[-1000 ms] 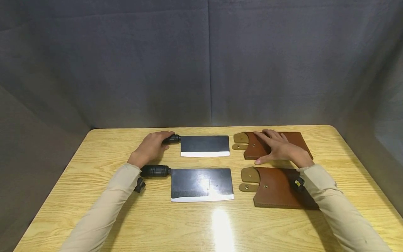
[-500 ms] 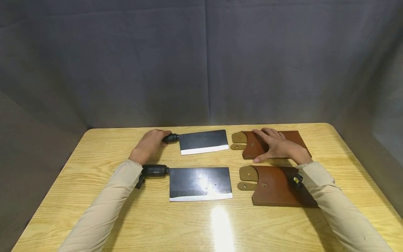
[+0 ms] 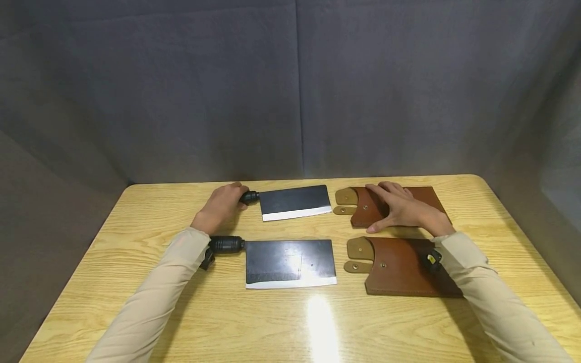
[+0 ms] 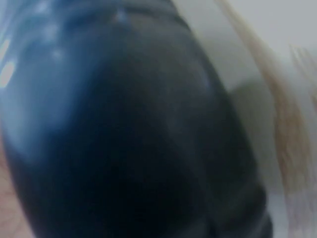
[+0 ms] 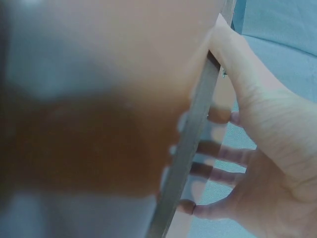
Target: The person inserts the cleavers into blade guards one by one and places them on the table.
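My left hand [image 3: 223, 205] grips the black handle [image 3: 249, 197] of the smaller, far cleaver [image 3: 295, 200]. The blade slants, its free end farther back than its handle end, and a bright edge faces me. In the left wrist view a dark, blurred handle [image 4: 119, 119] fills most of the frame. On the right, my right hand [image 3: 401, 206] spans the far brown leather sheath [image 3: 424, 197], thumb at its near edge and fingers toward its far edge. The sheath's tan flap [image 3: 347, 196] and strap point at the cleaver. In the right wrist view the fingers [image 5: 230, 154] meet the leather.
A larger cleaver [image 3: 290, 262] lies flat in front, its handle [image 3: 227, 244] partly under my left wrist. Beside it a larger brown sheath [image 3: 404, 267] lies below my right forearm. Grey curtains [image 3: 181, 101] stand behind and beside the wooden table [image 3: 254, 322].
The far cleaver's blade has gone from straight to slanted, its free end shifting toward the back. My right hand and the sheaths stay where they were.
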A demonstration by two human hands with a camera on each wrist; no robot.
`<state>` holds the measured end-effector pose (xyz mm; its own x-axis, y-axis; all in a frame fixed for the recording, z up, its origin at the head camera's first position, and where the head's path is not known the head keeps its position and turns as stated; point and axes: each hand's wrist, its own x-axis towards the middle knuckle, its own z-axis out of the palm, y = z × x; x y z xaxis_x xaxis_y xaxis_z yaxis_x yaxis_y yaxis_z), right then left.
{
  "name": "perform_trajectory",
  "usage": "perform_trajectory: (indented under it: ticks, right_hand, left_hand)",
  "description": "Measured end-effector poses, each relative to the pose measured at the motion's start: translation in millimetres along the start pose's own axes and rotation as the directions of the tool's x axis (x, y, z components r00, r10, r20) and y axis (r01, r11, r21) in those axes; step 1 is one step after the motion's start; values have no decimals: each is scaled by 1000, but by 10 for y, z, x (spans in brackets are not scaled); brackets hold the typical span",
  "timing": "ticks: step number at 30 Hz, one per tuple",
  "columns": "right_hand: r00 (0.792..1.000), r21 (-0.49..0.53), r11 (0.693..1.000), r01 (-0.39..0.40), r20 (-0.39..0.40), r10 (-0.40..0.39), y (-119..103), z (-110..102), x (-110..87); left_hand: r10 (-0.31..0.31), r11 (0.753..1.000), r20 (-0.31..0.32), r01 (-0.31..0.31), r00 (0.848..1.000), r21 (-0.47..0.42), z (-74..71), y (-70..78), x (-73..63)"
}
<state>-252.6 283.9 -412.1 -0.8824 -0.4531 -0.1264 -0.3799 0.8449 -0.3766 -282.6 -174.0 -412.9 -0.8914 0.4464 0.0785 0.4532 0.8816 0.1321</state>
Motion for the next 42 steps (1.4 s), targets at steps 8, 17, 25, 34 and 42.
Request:
perform_trajectory:
  ticks: [8, 17, 25, 34, 42]
  right_hand:
    - [999, -39, 999, -19, 44, 20, -24, -6, -38]
    - [998, -39, 999, -26, 53, 28, 1, -14, -79]
    - [999, -36, 999, -9, 31, 10, 18, -1, -83]
    - [1000, -18, 999, 27, 2, -27, 25, 66, -29]
    - [1000, -16, 1000, 17, -10, -17, 53, 44, -56]
  left_hand:
    - [-11, 999, -24, 10, 1000, -38, -5, 49, -11]
    - [26, 1000, -30, -26, 999, 2, 2, 76, 10]
    - [71, 997, -80, -68, 994, 47, -29, 74, -3]
    - [54, 998, -124, -52, 991, 20, -52, 10, -99]
    - [81, 995, -121, -72, 989, 76, -23, 69, -75]
